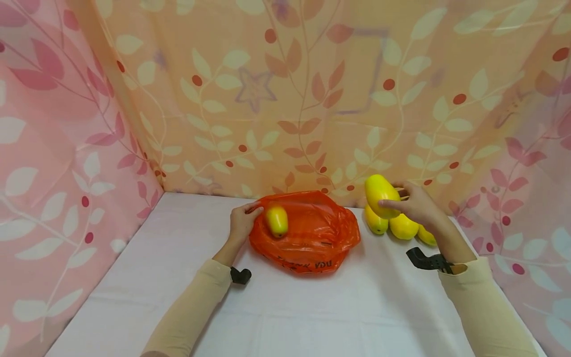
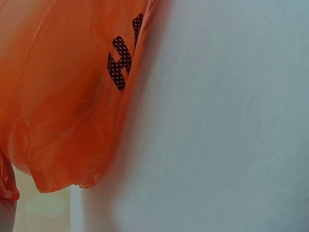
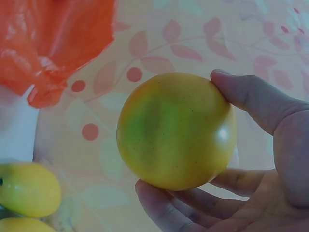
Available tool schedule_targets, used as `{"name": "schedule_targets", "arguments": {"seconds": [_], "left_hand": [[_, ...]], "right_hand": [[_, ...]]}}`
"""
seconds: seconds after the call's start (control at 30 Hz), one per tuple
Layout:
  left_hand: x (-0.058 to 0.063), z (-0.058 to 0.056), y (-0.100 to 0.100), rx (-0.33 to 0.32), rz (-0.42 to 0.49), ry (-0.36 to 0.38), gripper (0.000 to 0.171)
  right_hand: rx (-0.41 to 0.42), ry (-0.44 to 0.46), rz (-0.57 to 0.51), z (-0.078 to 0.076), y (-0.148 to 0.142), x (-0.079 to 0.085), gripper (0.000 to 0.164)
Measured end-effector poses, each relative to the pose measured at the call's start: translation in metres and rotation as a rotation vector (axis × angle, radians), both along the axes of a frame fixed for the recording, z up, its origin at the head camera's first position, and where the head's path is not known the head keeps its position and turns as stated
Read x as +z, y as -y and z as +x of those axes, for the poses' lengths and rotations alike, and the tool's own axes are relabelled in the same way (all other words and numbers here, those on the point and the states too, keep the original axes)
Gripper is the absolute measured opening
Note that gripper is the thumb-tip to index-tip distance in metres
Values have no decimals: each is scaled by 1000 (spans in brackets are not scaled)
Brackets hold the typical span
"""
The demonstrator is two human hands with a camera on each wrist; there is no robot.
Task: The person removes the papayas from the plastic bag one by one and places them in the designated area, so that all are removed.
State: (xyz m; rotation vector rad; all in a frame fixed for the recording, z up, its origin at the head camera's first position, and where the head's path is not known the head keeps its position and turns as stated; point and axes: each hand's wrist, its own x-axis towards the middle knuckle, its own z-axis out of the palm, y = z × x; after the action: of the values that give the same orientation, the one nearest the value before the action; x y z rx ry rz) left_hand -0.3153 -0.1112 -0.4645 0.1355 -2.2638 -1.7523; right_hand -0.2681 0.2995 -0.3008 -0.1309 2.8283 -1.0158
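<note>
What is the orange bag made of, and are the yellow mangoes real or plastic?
The orange bag looks like thin plastic film: see-through, crinkled, printed letters. The mango in the right hand has smooth, slightly glossy skin with tiny specks; real or plastic, I cannot tell.

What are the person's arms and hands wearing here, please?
Both arms wear long, plain beige sleeves, the left sleeve and the right sleeve, each ending at the wrist. A small black mount sits at each wrist: the left mount and the right mount. The hands are bare, with no gloves, rings or markings showing.
</note>
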Motion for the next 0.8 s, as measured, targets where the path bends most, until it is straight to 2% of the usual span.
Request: {"name": "schedule_targets", "arguments": {"seconds": [0.33, 0.8], "left_hand": [[-1, 1, 1, 0, 3, -11, 30], [-2, 2, 1, 9, -13, 5, 33]], "right_hand": [[-1, 2, 23, 3, -8, -4, 89], [-29, 6, 18, 9, -14, -21, 94]]}}
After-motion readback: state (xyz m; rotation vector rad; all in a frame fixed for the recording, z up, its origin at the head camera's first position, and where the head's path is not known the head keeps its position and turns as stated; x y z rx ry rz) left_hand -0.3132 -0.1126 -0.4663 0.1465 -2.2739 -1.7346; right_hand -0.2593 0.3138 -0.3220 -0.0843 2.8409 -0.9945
